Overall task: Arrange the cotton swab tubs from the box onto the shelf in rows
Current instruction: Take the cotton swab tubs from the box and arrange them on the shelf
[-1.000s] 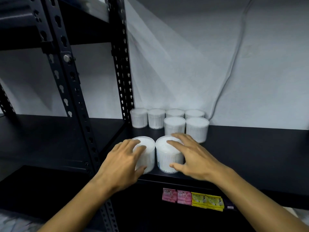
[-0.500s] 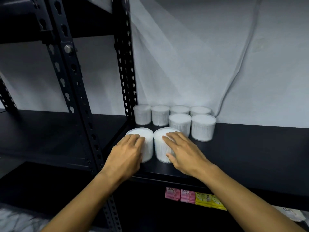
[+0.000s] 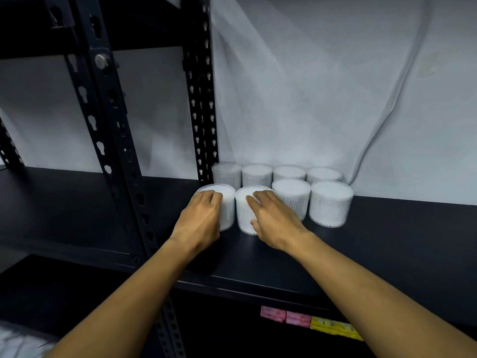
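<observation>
8 white cotton swab tubs stood on the black shelf (image 3: 387, 236), close to the white wall (image 3: 309, 86). 4 tubs made the back row (image 3: 273, 173), right against the wall. 4 more made the front row, just in front of them.

The 2 tubs on the right of the front row (image 3: 309, 200) stood alone, with no hand on them. They sat side by side and nearly touched.

The left hand (image 3: 200, 220) held the left front tub (image 3: 227, 208). Its fingers lay over the lid and its palm pressed the near side, so its grip was closed around that tub. The right hand (image 3: 273, 218) held the next tub (image 3: 244, 213). Its fingers rested on the lid and its thumb touched the side low down, so its grip was on that tub too. These 2 tubs stood upright, just beside each other, with a thin gap between them. The tub in the right hand sat just beside the third front tub.

A black metal post with holes (image 3: 201, 99) stood at the back left corner, right by the back row. Another black post (image 3: 113, 140) stood nearer, to the left of the hands.

Below the shelf edge lay small pink packets (image 3: 285, 316) and yellow packets (image 3: 334, 329) in a line.
</observation>
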